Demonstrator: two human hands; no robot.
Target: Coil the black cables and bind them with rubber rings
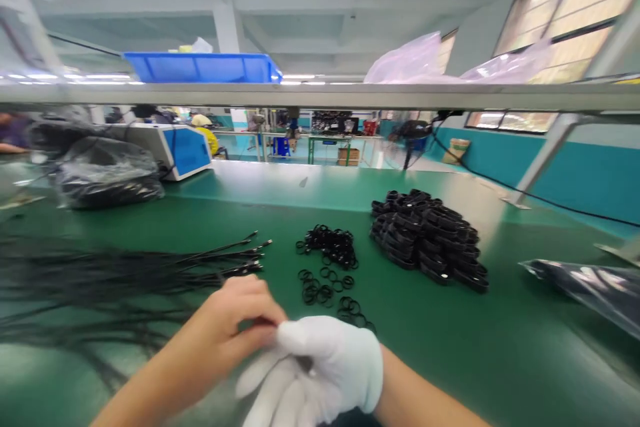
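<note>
The bare left hand (pixel 245 313) meets the gloved right hand (pixel 327 360) at its thumb, whether either grips anything I cannot tell, while on the tabletop (pixel 500 347) black rings (pixel 333 245) lie just far of the right and cables (pixel 150 267), stretching left-right, lie nearer the left.

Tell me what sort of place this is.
Probably a factory workshop: black cables and a heap of small rings lie in bulk on a long green bench, with more worktables in the room beyond.
</note>
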